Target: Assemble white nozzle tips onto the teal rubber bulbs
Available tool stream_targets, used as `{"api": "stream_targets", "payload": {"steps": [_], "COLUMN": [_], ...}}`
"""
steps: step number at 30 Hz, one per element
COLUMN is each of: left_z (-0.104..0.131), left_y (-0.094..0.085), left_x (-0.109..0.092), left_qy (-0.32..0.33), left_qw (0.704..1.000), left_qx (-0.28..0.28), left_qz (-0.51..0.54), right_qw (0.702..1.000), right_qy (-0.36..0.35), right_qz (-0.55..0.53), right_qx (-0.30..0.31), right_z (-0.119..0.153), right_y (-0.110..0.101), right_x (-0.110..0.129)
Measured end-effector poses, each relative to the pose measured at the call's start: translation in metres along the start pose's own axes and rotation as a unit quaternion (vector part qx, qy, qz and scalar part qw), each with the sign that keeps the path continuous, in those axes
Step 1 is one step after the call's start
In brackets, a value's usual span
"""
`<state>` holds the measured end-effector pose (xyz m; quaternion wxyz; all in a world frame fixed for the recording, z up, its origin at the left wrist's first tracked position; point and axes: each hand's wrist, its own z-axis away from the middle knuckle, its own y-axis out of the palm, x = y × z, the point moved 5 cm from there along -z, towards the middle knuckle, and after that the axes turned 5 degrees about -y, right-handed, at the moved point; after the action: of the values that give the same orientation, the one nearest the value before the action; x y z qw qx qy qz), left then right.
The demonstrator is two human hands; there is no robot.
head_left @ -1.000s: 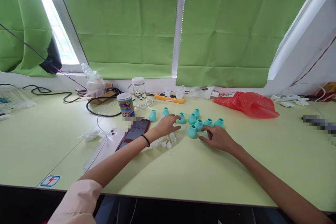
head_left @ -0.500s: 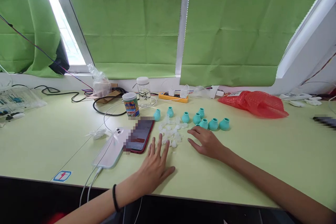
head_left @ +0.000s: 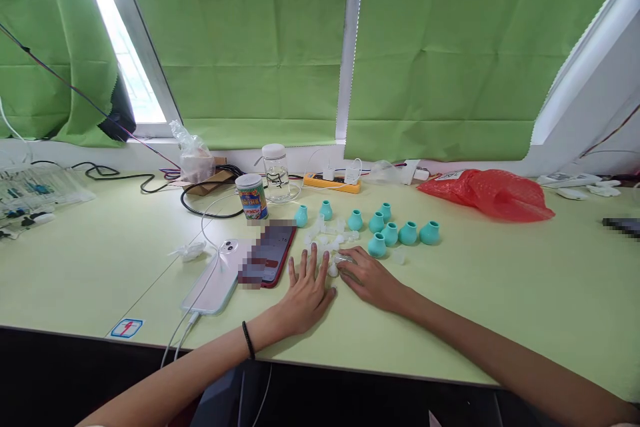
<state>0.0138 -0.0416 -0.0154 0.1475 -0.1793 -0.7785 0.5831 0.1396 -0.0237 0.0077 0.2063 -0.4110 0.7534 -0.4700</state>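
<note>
Resting palm down on the pale green surface (head_left: 450, 320), the left hand (head_left: 306, 297) has its fingers open and spread, with the fingertips at the near edge of a loose cluster of small translucent white pieces (head_left: 325, 228). A black band (head_left: 249, 340) circles that wrist. The right hand (head_left: 373, 278) is beside it, fingers bent and pointing toward the left hand, at the right edge of the same cluster. A clear piece (head_left: 344, 258) shows at its fingertips; whether the fingers grip it or only touch it, I cannot tell.

The white pieces lie scattered between the hands and the teal vase-shaped pots (head_left: 377, 245), and one more translucent piece (head_left: 399, 255) lies apart, to the right of the nearest pot. Nine pots stand upright with their mouths up: three spaced out behind the pieces, the other six grouped more closely to the right, beyond the right hand.

Left of the pieces lies a phone in a red case (head_left: 273, 255), screen up, and next to it a pale phone (head_left: 213, 283) with its back up and a white cable (head_left: 187, 330) at its near end. Farther back stand a labelled canister (head_left: 252, 198) and a clear jar with a white lid (head_left: 275, 177). An orange power strip (head_left: 320, 182) and a red plastic bag (head_left: 510, 195) lie toward the wall.
</note>
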Motion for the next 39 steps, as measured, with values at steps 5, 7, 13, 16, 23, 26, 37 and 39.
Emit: {"api": "stream_targets", "payload": {"steps": [5, 7, 13, 16, 23, 26, 37, 39], "left_z": [-0.007, -0.010, -0.021, -0.027, -0.025, -0.023, -0.023, -0.025], "left_y": [0.003, 0.003, 0.001, -0.004, -0.031, -0.035, -0.023, -0.022], "left_x": [0.001, 0.001, 0.001, 0.002, -0.003, -0.005, -0.010, -0.011], "left_qy": [-0.008, -0.012, -0.017, -0.004, 0.120, 0.116, 0.068, 0.059], "left_qw": [1.000, 0.999, 0.994, 0.989, 0.977, 0.975, 0.989, 0.991], "left_qx": [0.002, 0.007, 0.030, 0.027, -0.060, -0.077, -0.075, -0.087], "left_qz": [0.018, 0.030, 0.107, 0.146, 0.166, 0.173, 0.110, 0.082], "right_qw": [1.000, 0.999, 0.999, 0.999, 0.996, 0.994, 0.991, 0.991], "right_qy": [0.013, 0.018, 0.019, 0.015, 0.026, 0.031, 0.017, 0.014], "right_qz": [-0.014, -0.022, -0.040, -0.046, -0.069, -0.081, -0.085, -0.092], "right_qx": [-0.018, -0.023, -0.024, -0.017, -0.045, -0.061, -0.097, -0.096], "right_z": [0.001, 0.002, 0.002, 0.002, 0.003, 0.004, 0.005, 0.006], "right_y": [0.001, 0.001, 0.003, 0.006, 0.007, 0.009, 0.005, 0.005], "right_x": [0.000, 0.000, 0.000, 0.000, -0.005, -0.007, -0.007, -0.008]}}
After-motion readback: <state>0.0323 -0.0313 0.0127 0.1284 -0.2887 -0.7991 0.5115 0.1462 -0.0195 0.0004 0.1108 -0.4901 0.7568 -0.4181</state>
